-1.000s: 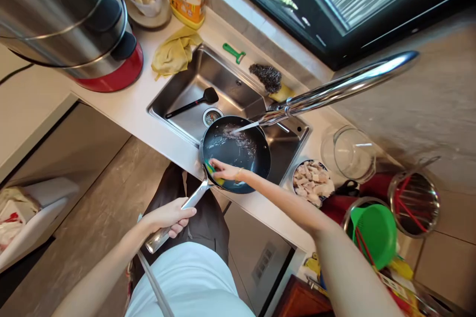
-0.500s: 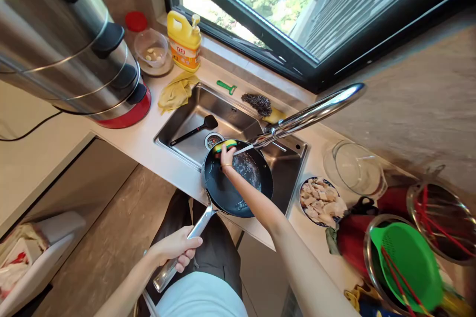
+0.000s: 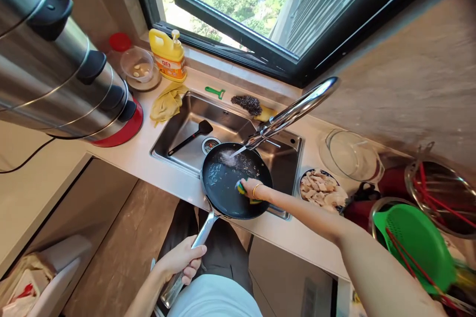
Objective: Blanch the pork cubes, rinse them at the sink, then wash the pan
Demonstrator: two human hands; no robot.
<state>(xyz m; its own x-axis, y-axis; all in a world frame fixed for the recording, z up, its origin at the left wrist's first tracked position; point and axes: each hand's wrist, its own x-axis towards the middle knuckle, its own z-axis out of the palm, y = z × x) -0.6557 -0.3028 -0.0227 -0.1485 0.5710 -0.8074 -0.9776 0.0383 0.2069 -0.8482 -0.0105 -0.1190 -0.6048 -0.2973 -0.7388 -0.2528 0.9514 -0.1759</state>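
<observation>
My left hand is wrapped round the silver handle of a dark frying pan, which rests over the near edge of the sink. My right hand presses a green and yellow sponge against the inside of the pan near its right wall; the fingers partly cover the sponge. Water runs from the chrome faucet into the far part of the pan and spreads over its bottom. A black spatula lies in the steel sink, left of the drain.
Behind the sink lie a green peeler and a steel scourer. A yellow cloth and a yellow soap bottle stand at the left, near a tall steel steamer. To the right are a bowl of meat, glass bowls and a green colander.
My right hand has moved with the sponge from the pan's far left rim to its near right side. The left hand keeps its hold on the handle. The view has shifted slightly.
</observation>
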